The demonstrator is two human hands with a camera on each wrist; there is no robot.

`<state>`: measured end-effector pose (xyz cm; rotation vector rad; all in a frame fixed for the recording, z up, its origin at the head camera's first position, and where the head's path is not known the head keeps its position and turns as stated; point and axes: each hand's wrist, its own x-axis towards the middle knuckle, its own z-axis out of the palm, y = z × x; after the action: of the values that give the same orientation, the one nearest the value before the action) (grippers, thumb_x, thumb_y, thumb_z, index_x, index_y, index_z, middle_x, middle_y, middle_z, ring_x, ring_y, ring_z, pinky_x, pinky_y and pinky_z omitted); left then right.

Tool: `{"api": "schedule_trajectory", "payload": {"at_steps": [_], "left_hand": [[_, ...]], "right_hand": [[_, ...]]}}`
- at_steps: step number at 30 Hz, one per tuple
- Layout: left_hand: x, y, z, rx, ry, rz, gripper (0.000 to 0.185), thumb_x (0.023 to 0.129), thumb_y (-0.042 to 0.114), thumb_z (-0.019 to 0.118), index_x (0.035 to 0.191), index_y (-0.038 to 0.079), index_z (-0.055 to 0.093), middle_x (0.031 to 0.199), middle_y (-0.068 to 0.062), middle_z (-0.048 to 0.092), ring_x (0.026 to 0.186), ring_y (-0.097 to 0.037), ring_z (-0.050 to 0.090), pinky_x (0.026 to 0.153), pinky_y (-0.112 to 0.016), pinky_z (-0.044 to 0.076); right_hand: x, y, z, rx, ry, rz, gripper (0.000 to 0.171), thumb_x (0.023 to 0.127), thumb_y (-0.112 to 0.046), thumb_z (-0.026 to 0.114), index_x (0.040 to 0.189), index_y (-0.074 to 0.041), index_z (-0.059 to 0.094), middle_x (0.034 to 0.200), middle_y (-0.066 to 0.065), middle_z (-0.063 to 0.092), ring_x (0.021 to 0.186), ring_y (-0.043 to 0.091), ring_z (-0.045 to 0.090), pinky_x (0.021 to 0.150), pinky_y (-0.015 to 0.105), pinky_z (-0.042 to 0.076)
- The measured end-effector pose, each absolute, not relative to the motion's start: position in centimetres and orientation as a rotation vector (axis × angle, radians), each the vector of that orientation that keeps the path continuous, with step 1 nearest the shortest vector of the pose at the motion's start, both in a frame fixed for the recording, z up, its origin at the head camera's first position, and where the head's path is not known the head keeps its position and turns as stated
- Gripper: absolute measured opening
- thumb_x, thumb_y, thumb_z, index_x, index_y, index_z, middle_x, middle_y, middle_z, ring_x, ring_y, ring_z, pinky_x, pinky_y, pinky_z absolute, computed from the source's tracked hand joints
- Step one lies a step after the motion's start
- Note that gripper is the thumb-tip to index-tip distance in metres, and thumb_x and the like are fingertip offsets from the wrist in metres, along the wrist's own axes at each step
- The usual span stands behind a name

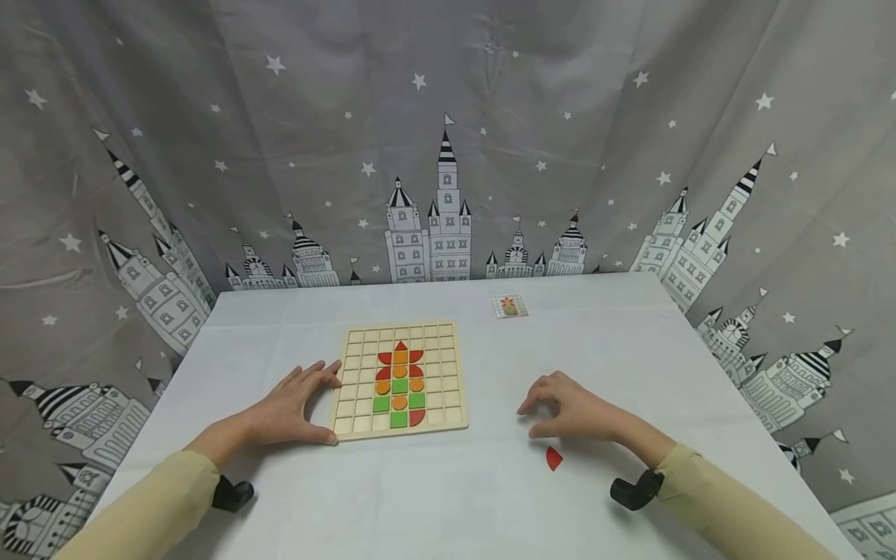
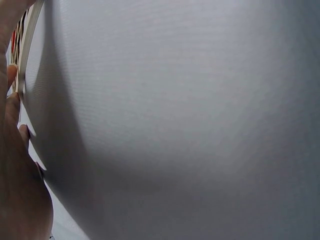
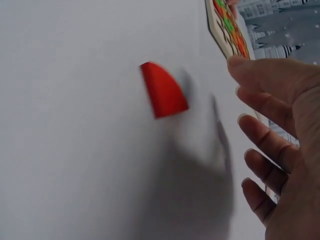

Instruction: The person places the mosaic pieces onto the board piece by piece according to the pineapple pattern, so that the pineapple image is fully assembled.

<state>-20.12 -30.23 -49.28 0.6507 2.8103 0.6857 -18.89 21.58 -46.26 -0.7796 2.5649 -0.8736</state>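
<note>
Right hand (image 1: 570, 411) loosely spread, empty; red piece (image 1: 553, 458) on table just beside wrist, untouched.

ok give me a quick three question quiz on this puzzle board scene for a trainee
1. True or false: the right hand holds the loose red piece.
2. Which hand touches the wooden board? A) left B) right C) both
3. Fill in: the small pattern card lies on the table beyond the board's far ______ corner.

Key:
1. False. The piece lies on the table beside that hand, which hovers with loosely curled fingers and holds nothing.
2. A. The left hand rests against the board's left edge.
3. Right.
</note>
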Motion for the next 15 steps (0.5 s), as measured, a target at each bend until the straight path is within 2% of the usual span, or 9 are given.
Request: {"api": "schedule_trajectory", "payload": {"at_steps": [6,11,15], "left_hand": [[-20.0,-30.2,-49.3,0.683,2.827,0.701,0.09,0.066,0.069,0.085,0.13,0.016,0.052,0.165,-0.018,0.031,0.152,-0.047,0.017,0.122,-0.066,0.007],[-20.2,-30.3,-49.5,0.642,2.816,0.69,0.091,0.065,0.071,0.084,0.131,0.018,0.051,0.166,-0.013,0.028,0.154,-0.043,0.015,0.124,-0.063,0.005],[-20.2,-30.3,-49.5,0.629,2.809,0.687,0.092,0.065,0.072,0.084,0.131,0.018,0.051,0.167,-0.012,0.027,0.154,-0.042,0.013,0.124,-0.062,0.004]], "right_hand": [[-17.0,23.9,-47.2,-0.833,2.703,-0.75,0.031,0.075,-0.051,0.088,0.093,-0.035,0.069,0.106,-0.018,0.058,0.108,0.016,0.047,0.095,0.046,0.045],[-15.5,24.9,-48.1,-0.881,2.768,-0.71,0.04,0.071,-0.065,0.085,0.088,-0.035,0.064,0.102,-0.019,0.057,0.106,0.015,0.048,0.093,0.045,0.046],[-14.9,24.9,-48.7,-0.906,2.817,-0.704,0.04,0.072,-0.066,0.084,0.088,-0.035,0.063,0.101,-0.019,0.056,0.104,0.013,0.047,0.091,0.044,0.045]]}}
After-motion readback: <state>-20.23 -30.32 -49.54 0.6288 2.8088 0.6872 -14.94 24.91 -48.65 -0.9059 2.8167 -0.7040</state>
